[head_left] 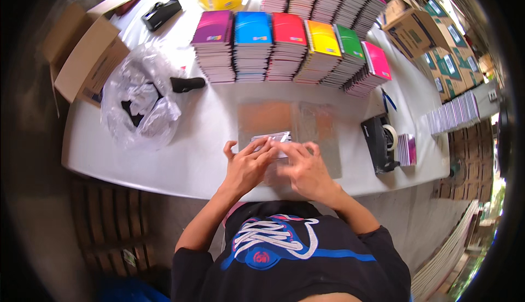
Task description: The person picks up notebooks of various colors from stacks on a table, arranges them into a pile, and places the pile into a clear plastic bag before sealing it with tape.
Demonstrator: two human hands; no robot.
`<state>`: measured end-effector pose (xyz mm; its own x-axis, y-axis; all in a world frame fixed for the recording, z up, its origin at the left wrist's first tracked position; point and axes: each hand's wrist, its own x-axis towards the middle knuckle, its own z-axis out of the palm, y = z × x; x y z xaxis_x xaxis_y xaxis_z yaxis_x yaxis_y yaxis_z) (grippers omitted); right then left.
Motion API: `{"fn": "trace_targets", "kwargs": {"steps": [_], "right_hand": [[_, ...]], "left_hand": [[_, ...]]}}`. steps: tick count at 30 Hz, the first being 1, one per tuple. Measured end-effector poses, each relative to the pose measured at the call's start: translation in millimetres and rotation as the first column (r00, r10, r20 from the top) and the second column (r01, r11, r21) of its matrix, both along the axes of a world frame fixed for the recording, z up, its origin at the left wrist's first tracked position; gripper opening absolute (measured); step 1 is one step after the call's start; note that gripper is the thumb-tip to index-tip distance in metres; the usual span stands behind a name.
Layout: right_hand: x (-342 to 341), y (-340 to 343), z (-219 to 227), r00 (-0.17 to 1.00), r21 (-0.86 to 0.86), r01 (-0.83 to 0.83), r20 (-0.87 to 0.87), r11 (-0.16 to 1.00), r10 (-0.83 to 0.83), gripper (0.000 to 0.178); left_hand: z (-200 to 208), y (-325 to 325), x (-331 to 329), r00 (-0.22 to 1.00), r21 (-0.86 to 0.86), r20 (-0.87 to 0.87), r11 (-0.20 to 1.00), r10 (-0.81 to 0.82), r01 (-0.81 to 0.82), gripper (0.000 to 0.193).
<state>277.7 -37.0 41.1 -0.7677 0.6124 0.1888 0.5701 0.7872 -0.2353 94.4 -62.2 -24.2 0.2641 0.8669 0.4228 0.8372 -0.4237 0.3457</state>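
On the near middle of the white table (208, 165) lies a small flat item with a shiny, clear-looking surface (283, 137). My left hand (247, 164) lies over its left side, fingers stretched out and thumb held apart. From the right, my right hand (306, 169) reaches to the same item, its fingertips close to my left ones. Motion smears part of the right fingers and thumb, so their hold is unclear. Both hands hide much of the item. Beneath them are flat, see-through plastic sheets or bags (327, 157), brownish orange in places.
Stacks of spiral notebooks (253, 28) in several colours stand at the back. A tape dispenser (377, 147) is beside a small notebook stack (406, 150) at right. On the left are a crumpled plastic bag (164, 117), a black object (187, 84) and a cardboard box (87, 61).
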Motion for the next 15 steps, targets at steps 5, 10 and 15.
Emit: {"fn": "trace_targets", "kwargs": {"steps": [5,10,15], "right_hand": [[108.2,13.3,-1.5,0.735,-0.402,0.434,-0.359,0.806,-0.575,0.029],[315.9,30.6,-36.7,0.328,-0.179,0.922,-0.107,0.343,-0.939,0.039],[382.1,43.4,-61.1,0.271,-0.783,0.608,0.358,-0.129,-0.893,0.042]], "left_hand": [[-5.1,-1.4,7.3,0.993,0.097,-0.098,0.994,0.059,-0.049,0.024],[6.2,-2.0,9.4,0.99,0.088,-0.134,0.995,0.052,-0.041,0.026],[9.4,0.3,13.4,0.988,0.052,-0.147,0.998,0.047,-0.04,0.026]]}}
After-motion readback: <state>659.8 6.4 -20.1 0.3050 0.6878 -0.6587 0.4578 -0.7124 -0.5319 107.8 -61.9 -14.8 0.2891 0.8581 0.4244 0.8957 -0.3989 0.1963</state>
